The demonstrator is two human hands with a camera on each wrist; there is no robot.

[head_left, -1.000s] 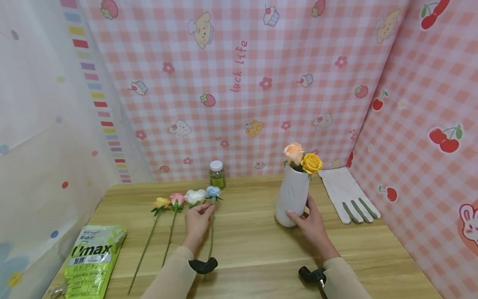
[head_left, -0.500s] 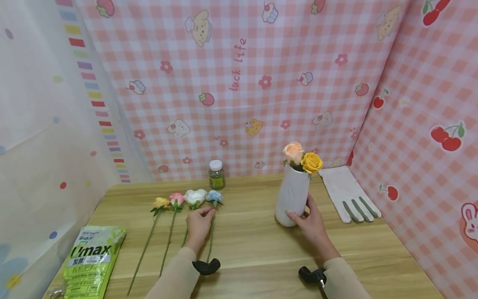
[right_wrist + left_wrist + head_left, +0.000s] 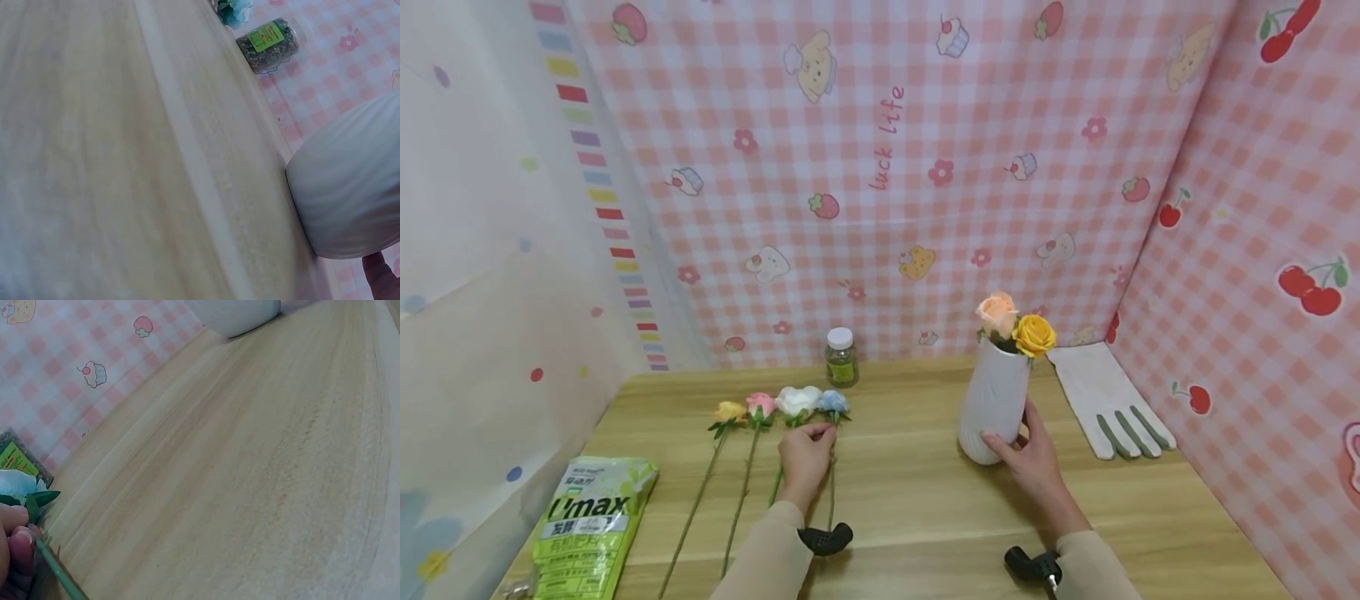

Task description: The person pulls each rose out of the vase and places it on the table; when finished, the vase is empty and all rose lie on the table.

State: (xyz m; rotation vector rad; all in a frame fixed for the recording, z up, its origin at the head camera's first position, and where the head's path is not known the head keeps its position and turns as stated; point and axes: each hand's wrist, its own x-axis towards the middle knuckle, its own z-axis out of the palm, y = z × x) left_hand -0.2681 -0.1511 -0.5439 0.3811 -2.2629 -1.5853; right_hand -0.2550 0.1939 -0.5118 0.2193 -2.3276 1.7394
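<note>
My left hand pinches the green stem of a blue artificial rose, just under its bloom. In the left wrist view the fingertips meet on that stem, low over the table. Beside it lie a white flower, a pink rose and a yellow rose; my hand covers part of the white one's stem. My right hand grips the lower side of a white ribbed vase. A peach rose and a deep yellow rose stand in the vase.
A white-capped jar stands at the table's back edge. A green Umax bag lies front left. Right of the vase is a white glove with green-grey fingers. Patterned cloth walls border the wooden table.
The left hand and the blue rose have shifted slightly toward me, showing more of the white flower. The right hand stays on the vase. The head view has shifted slightly.
</note>
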